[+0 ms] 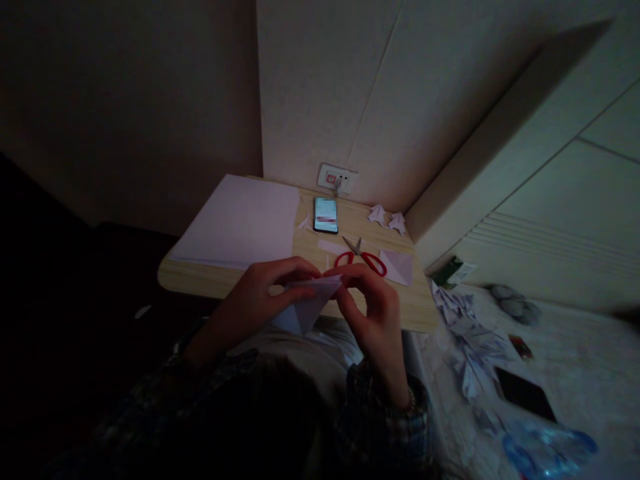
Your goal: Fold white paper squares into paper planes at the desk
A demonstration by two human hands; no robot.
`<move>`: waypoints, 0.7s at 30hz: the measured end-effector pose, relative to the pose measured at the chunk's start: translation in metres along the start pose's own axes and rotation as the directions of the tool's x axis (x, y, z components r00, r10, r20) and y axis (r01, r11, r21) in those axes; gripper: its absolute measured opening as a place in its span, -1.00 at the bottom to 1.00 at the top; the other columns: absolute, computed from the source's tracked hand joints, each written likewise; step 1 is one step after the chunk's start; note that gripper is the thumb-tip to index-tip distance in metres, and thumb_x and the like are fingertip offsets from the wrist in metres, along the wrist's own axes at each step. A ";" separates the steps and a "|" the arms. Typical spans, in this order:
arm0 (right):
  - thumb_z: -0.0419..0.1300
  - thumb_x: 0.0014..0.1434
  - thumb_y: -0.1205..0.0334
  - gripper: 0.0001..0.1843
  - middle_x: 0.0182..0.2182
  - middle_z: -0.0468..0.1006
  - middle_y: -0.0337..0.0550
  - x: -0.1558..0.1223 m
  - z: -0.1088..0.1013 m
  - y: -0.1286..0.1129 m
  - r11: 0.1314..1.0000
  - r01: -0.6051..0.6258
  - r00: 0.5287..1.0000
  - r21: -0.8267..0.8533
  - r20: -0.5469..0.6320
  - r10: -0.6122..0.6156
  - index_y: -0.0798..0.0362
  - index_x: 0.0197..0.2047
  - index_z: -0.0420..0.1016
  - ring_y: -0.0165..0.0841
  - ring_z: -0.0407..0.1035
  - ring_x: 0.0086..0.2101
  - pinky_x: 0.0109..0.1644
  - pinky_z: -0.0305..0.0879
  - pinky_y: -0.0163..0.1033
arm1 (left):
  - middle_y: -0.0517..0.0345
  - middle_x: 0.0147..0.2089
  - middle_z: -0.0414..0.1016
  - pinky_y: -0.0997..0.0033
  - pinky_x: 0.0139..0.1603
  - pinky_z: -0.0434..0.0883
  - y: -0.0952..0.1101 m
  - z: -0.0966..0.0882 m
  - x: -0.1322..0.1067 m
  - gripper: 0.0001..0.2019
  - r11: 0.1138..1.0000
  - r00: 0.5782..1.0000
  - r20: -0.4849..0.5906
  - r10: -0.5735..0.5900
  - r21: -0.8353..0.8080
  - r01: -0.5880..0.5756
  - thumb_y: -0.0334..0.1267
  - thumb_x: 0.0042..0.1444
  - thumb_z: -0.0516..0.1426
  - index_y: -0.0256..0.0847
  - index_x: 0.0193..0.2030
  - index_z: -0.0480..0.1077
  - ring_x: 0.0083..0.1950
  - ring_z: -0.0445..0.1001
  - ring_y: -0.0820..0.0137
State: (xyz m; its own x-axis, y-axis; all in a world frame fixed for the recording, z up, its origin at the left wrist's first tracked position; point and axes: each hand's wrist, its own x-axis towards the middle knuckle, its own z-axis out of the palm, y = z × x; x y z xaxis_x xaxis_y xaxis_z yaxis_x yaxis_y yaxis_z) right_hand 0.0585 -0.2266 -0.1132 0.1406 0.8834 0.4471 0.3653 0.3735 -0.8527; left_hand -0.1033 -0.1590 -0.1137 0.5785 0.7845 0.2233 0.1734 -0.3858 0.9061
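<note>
Both my hands hold a folded piece of white paper [307, 303] over the near edge of a small wooden table [220, 279]. My left hand [260, 300] pinches its left side with the fingers curled round it. My right hand [373, 310] pinches the upper right edge between thumb and fingertips. The paper is folded to a point that hangs downward. Red-handled scissors [364, 257] lie on the table just behind my right hand.
A stack of white sheets [240, 223] covers the table's left half. A lit phone [325, 215] lies near a wall socket [336, 178]. Folded paper shapes [387, 218] sit at the back right, a paper square [399, 266] beside the scissors. On the bed at right lie paper scraps [467, 333], a dark phone [525, 395] and a plastic bottle [547, 445].
</note>
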 end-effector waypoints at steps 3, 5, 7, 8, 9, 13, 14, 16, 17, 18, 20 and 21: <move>0.12 0.09 0.46 -0.82 -0.43 0.51 -0.26 0.000 0.002 0.004 0.997 -0.064 0.998 0.046 -0.005 0.064 0.03 -0.31 0.49 -0.40 0.37 -0.38 -0.28 0.29 -0.29 | 0.20 -0.23 0.54 0.45 -0.11 0.46 -0.001 0.004 -0.002 -0.82 1.000 0.998 -0.061 0.027 -0.013 -0.028 -0.19 0.06 0.20 -0.14 -0.19 0.42 -0.19 0.52 0.39; 0.12 0.08 0.45 -0.83 -0.43 0.51 -0.26 0.001 0.002 0.006 0.994 -0.083 0.996 0.072 -0.008 0.084 0.02 -0.33 0.47 -0.40 0.38 -0.38 -0.29 0.30 -0.30 | 0.20 -0.23 0.53 0.46 -0.11 0.46 0.000 0.006 -0.003 -0.86 0.998 0.996 -0.071 0.056 -0.004 -0.056 -0.21 0.08 0.18 -0.15 -0.22 0.40 -0.20 0.52 0.41; 0.13 0.06 0.46 -0.84 -0.46 0.50 -0.28 0.002 0.002 0.009 0.994 -0.086 0.996 0.073 0.005 0.086 0.02 -0.34 0.46 -0.40 0.38 -0.40 -0.29 0.30 -0.31 | 0.20 -0.25 0.52 0.46 -0.12 0.46 0.001 0.007 -0.003 -0.89 0.998 0.997 -0.048 0.061 -0.006 -0.062 -0.23 0.10 0.17 -0.15 -0.24 0.40 -0.22 0.52 0.41; 0.14 0.04 0.46 -0.83 -0.47 0.49 -0.29 0.003 0.002 0.010 0.994 -0.084 0.996 0.066 0.018 0.083 0.02 -0.34 0.46 -0.41 0.38 -0.40 -0.29 0.30 -0.31 | 0.20 -0.26 0.52 0.46 -0.14 0.47 0.001 0.006 -0.003 -0.90 0.998 0.998 -0.037 0.057 -0.011 -0.057 -0.23 0.10 0.17 -0.16 -0.25 0.40 -0.24 0.52 0.42; 0.15 0.02 0.47 -0.82 -0.47 0.49 -0.29 0.003 0.002 0.011 0.995 -0.081 0.996 0.058 0.033 0.080 0.02 -0.33 0.46 -0.41 0.37 -0.41 -0.29 0.30 -0.31 | 0.21 -0.27 0.52 0.46 -0.15 0.47 0.001 0.006 -0.003 -0.90 0.998 0.998 -0.031 0.053 -0.016 -0.053 -0.23 0.09 0.17 -0.16 -0.26 0.40 -0.24 0.52 0.42; 0.17 0.04 0.43 -0.86 -0.45 0.51 -0.28 0.005 0.003 0.012 0.995 -0.084 0.994 0.049 0.074 0.080 0.01 -0.34 0.46 -0.41 0.37 -0.41 -0.30 0.31 -0.31 | 0.20 -0.26 0.54 0.44 -0.15 0.46 0.001 0.003 -0.001 -0.88 0.998 0.998 -0.030 0.060 -0.022 -0.060 -0.23 0.06 0.19 -0.16 -0.25 0.43 -0.23 0.52 0.40; 0.18 0.06 0.42 -0.89 -0.46 0.51 -0.28 0.006 0.003 0.012 0.995 -0.085 0.994 0.048 0.074 0.081 0.01 -0.35 0.46 -0.41 0.37 -0.41 -0.29 0.31 -0.31 | 0.20 -0.26 0.54 0.44 -0.15 0.46 0.001 0.003 0.000 -0.88 0.998 0.998 -0.026 0.059 -0.021 -0.060 -0.23 0.06 0.19 -0.17 -0.25 0.44 -0.23 0.52 0.40; 0.19 0.08 0.39 -0.91 -0.46 0.50 -0.28 0.005 0.004 0.012 0.997 -0.071 0.996 0.037 0.056 0.069 0.02 -0.36 0.46 -0.41 0.37 -0.41 -0.29 0.31 -0.31 | 0.20 -0.29 0.54 0.44 -0.17 0.46 0.003 0.003 0.000 -0.90 0.998 0.998 -0.017 0.053 -0.029 -0.053 -0.25 0.05 0.19 -0.17 -0.28 0.44 -0.25 0.51 0.40; 0.19 0.09 0.40 -0.91 -0.46 0.50 -0.27 0.005 0.004 0.013 0.998 -0.053 0.998 0.024 0.042 0.052 0.02 -0.37 0.46 -0.41 0.37 -0.41 -0.29 0.30 -0.31 | 0.21 -0.32 0.54 0.45 -0.18 0.46 0.004 0.003 0.000 -0.92 0.998 0.999 -0.018 0.051 -0.038 -0.051 -0.26 0.05 0.19 -0.18 -0.31 0.44 -0.27 0.50 0.41; 0.19 0.09 0.40 -0.91 -0.46 0.50 -0.27 0.005 0.004 0.013 1.000 -0.028 0.999 0.005 0.025 0.028 0.02 -0.38 0.45 -0.41 0.37 -0.41 -0.30 0.30 -0.31 | 0.22 -0.34 0.53 0.46 -0.19 0.46 0.005 0.003 -0.001 -0.94 0.997 0.998 -0.025 0.053 -0.048 -0.054 -0.27 0.05 0.19 -0.18 -0.33 0.44 -0.29 0.50 0.41; 0.18 0.09 0.42 -0.89 -0.47 0.49 -0.28 0.004 0.005 0.013 0.999 0.032 0.999 -0.038 -0.009 -0.032 0.02 -0.40 0.45 -0.41 0.36 -0.41 -0.31 0.29 -0.31 | 0.23 -0.37 0.52 0.47 -0.21 0.45 0.006 0.004 -0.001 -0.96 0.996 0.996 -0.060 0.069 -0.060 -0.072 -0.29 0.05 0.20 -0.18 -0.37 0.44 -0.30 0.49 0.42; 0.18 0.10 0.42 -0.88 -0.47 0.48 -0.28 0.004 0.005 0.013 0.997 0.060 0.998 -0.058 -0.024 -0.062 0.03 -0.41 0.45 -0.41 0.35 -0.42 -0.32 0.28 -0.32 | 0.22 -0.37 0.51 0.47 -0.21 0.45 0.007 0.005 -0.001 -0.97 0.994 0.993 -0.086 0.081 -0.060 -0.086 -0.31 0.04 0.20 -0.18 -0.39 0.44 -0.30 0.49 0.42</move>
State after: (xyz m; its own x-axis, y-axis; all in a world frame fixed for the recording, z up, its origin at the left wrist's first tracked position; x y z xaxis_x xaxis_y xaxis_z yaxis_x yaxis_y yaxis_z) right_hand 0.0591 -0.2172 -0.1237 0.1395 0.8516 0.5053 0.4255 0.4093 -0.8071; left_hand -0.0990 -0.1650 -0.1097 0.5196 0.7899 0.3257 0.0750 -0.4219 0.9035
